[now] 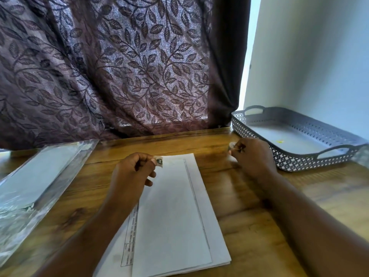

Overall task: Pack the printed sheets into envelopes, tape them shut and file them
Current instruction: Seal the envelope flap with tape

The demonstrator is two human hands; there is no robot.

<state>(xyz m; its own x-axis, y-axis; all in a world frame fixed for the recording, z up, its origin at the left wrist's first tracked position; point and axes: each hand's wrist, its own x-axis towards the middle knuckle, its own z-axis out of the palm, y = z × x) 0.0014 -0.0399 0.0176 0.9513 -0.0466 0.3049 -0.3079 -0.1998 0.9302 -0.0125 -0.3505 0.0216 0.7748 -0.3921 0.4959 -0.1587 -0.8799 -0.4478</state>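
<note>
The left hand (135, 168) pinched the tape end (159, 161), the right hand (250, 154) gripped the tape roll (232, 145) (small); keep it taut above the envelope (171, 212).

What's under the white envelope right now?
Under the envelope lies a stack of printed sheets, text showing along its left edge, blank paper along the right. How many sheets, and the rest of the print, are covered.

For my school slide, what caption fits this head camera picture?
Left hand and right hand stretch tape above a white envelope.
</note>
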